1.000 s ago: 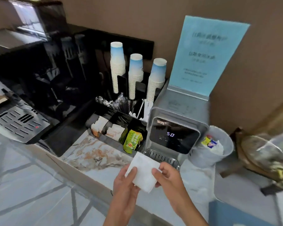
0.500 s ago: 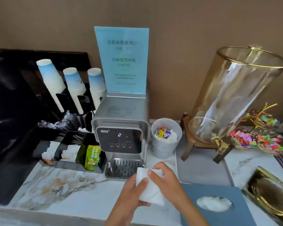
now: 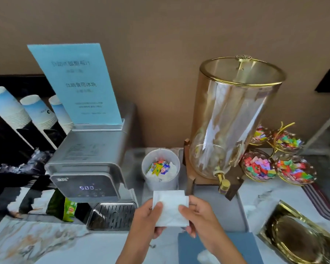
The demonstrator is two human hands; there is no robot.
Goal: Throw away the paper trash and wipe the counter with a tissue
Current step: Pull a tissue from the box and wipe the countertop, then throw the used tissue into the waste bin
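Note:
A folded white tissue [image 3: 171, 206] is held above the marble counter [image 3: 46, 242], low in the middle of the view. My left hand [image 3: 145, 223] pinches its left edge and my right hand [image 3: 200, 218] grips its right edge. Just behind the tissue stands a small grey bin [image 3: 160, 168] holding crumpled white paper and colourful wrappers. A blue tissue box [image 3: 240, 250] lies flat under my right wrist, with tissue showing in its opening.
A silver water dispenser [image 3: 90, 168] with a blue sign stands at the left, beside stacked paper cups [image 3: 36, 113] and a black condiment tray. A glass drink dispenser [image 3: 234, 119], candy bowls [image 3: 274, 166] and a gold tray [image 3: 297, 237] are at the right.
The view has swung right along the counter, from the coffee machine to the glass dispenser. Both hands keep hold of the tissue, which is now in front of the small bin.

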